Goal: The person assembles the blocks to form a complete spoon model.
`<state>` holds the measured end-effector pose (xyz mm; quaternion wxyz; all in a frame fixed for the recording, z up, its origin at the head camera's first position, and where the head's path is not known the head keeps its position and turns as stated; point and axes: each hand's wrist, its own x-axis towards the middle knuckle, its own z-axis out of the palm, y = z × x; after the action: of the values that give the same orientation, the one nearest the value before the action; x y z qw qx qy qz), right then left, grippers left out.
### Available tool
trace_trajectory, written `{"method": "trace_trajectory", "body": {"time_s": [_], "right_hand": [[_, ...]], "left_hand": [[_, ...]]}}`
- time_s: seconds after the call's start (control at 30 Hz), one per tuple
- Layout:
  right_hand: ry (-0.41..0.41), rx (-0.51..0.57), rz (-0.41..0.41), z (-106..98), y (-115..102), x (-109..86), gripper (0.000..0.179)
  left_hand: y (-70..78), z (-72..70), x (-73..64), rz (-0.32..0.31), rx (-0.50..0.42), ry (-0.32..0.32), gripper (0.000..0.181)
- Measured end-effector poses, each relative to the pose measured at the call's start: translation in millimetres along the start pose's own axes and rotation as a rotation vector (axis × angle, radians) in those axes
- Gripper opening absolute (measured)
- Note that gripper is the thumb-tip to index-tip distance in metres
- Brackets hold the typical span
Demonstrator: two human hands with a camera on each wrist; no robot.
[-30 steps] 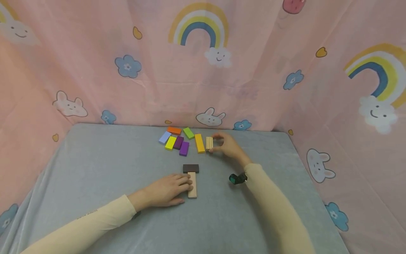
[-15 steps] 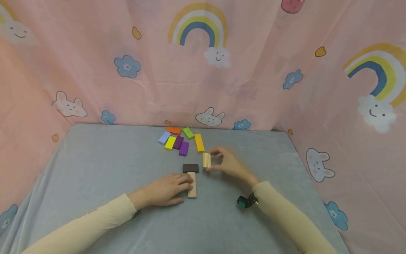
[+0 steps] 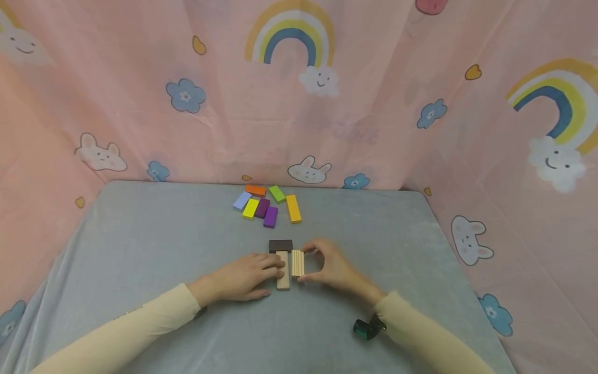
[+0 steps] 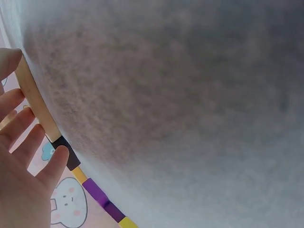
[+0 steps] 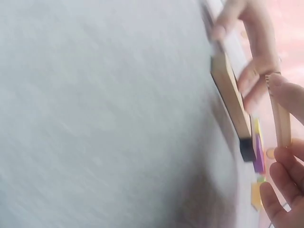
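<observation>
A plain pale wooden block (image 3: 283, 283) lies lengthwise on the table, with a black block (image 3: 280, 245) crosswise at its far end. My left hand (image 3: 249, 275) rests its fingers on the pale block's left side, and in the left wrist view those fingertips lie along the pale block (image 4: 37, 97). In my right hand (image 3: 334, 265) a ridged wooden block (image 3: 298, 263) is pinched end to end between thumb and fingers, just right of the pale block. The right wrist view shows this ridged block (image 5: 281, 116) raised off the table, its grooved face mostly turned away.
Farther back lie several coloured blocks: orange (image 3: 255, 190), green (image 3: 277, 194), light blue (image 3: 242, 200), yellow (image 3: 250, 209), dark purple (image 3: 262, 208), purple (image 3: 270, 217) and amber (image 3: 293, 209). Grey cloth covers the table (image 3: 154, 234); a pink patterned curtain (image 3: 224, 140) hangs behind it.
My right hand has carried the ridged block toward me and slightly left, from beside the amber block to beside the pale one. The left hand stays in place.
</observation>
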<state>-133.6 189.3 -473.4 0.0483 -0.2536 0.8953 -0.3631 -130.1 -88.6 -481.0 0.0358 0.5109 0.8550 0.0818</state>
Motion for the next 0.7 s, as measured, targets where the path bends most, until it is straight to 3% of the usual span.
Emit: {"method": "trace_trajectory", "body": {"time_s": [0.37, 0.7], "right_hand": [[0.030, -0.042, -0.181, 25.7, -14.1, -25.3, 0.065], [-0.006, -0.006, -0.200, 44.5, -19.8, -38.5, 0.063]], "left_hand": [[-1.0, 0.0, -0.3, 0.005, -0.016, 0.039, 0.041], [-3.8, -1.1, -1.1, 0.009, -0.017, 0.066, 0.044]]}}
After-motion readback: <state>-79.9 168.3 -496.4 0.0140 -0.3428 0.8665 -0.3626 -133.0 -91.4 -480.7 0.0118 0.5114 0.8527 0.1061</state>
